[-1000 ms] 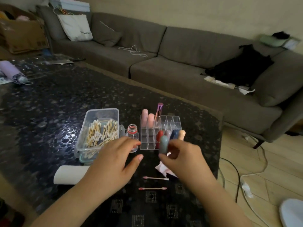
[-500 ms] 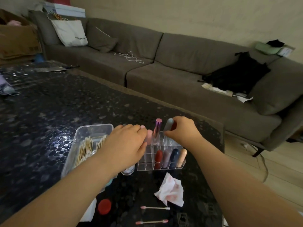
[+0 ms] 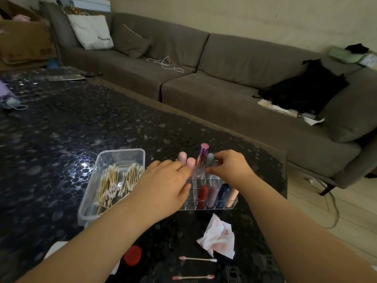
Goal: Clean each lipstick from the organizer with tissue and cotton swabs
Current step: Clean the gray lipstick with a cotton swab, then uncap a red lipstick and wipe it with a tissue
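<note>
Grey lipstick [image 3: 209,159] going into the organizer's [image 3: 212,205] back row, upright beside the purple tube [image 3: 202,158].
Right hand [image 3: 229,167] pinches it low on the body, long axis vertical, rounded cap up; left hand [image 3: 165,188] rests flat-fingered on the organizer's left side, steadying it. Judged step: returning a cleaned lipstick. Next calls for letting go, then picking an uncleaned one from the front row [image 3: 217,194].

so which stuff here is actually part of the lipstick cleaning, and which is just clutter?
Part of the job:
clear organizer
grey lipstick, pinched by the right hand
left hand, resting on the organizer
swab box
stained tissue
two used swabs

Just lying about:
red cap
black garment
white tote bag
white cable
cardboard box
</note>
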`<state>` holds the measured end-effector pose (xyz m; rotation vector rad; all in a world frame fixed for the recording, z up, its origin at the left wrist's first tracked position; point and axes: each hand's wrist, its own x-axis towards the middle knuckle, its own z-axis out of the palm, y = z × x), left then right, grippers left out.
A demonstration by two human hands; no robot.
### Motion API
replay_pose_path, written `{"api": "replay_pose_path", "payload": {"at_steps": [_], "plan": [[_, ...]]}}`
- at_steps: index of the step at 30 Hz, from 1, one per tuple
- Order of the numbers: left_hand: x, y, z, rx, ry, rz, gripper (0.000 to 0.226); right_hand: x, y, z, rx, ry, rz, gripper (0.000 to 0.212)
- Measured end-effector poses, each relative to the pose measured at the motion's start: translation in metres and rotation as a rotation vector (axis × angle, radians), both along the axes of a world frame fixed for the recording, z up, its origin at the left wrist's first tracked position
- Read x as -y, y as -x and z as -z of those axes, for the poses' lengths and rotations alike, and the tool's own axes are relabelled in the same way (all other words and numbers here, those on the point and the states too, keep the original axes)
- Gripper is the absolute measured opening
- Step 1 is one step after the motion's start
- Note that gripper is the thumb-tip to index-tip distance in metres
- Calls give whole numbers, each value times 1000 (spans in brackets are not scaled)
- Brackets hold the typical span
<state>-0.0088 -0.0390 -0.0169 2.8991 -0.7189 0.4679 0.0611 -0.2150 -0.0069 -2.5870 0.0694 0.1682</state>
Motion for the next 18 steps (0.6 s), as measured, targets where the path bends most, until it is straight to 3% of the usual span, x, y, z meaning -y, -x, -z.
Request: {"api": "replay_pose_path", "payload": {"at_steps": [5, 10, 15, 18], "plan": [[0, 5, -4, -1, 13, 18, 41, 5, 13, -10, 86, 17, -18, 56], [2, 11, -5, -11, 20, 37, 40, 11, 45, -15, 174, 68, -82, 39], [7, 20, -2, 1, 83, 115, 22, 8, 74, -11, 186, 260, -332, 37], [8, 29, 2, 21, 128, 165, 16, -2, 75, -6, 189, 387, -368, 34]]}}
